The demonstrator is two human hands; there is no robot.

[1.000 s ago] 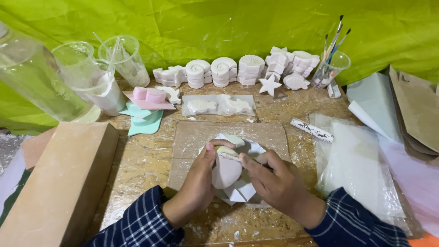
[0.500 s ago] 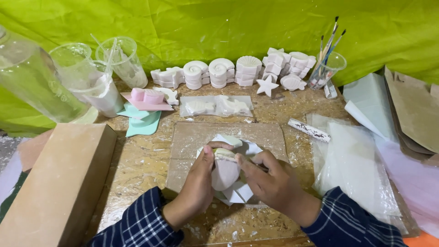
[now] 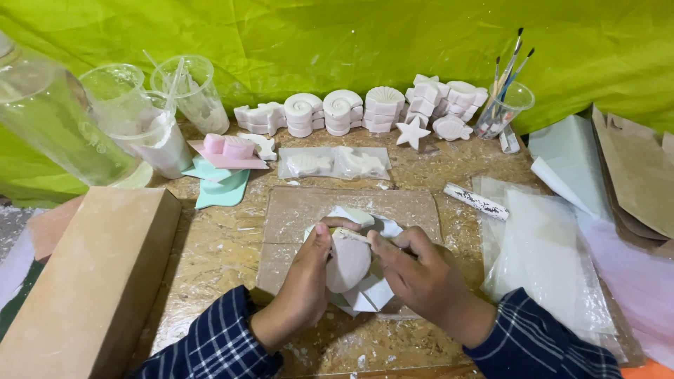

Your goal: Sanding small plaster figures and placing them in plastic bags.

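Observation:
My left hand (image 3: 305, 281) and my right hand (image 3: 421, 277) both grip a pale, rounded plaster piece (image 3: 347, 263) held over a flat brown board (image 3: 295, 210). My right thumb and fingers press on the top edge of the piece. Under it lies a white and mint mould or folded sheet (image 3: 372, 295), partly hidden by my hands. Both sleeves are dark blue plaid.
A row of white plaster shell and star casts (image 3: 365, 112) lines the back. Clear plastic cups (image 3: 189, 91) and a large bottle (image 3: 49, 119) stand back left, a cup of brushes (image 3: 502, 105) back right. A brown block (image 3: 91, 281) lies left, plastic sheets (image 3: 540, 253) right.
My hands have shifted slightly on the plaster piece; my right fingers have moved up along its top edge. Nothing else has moved.

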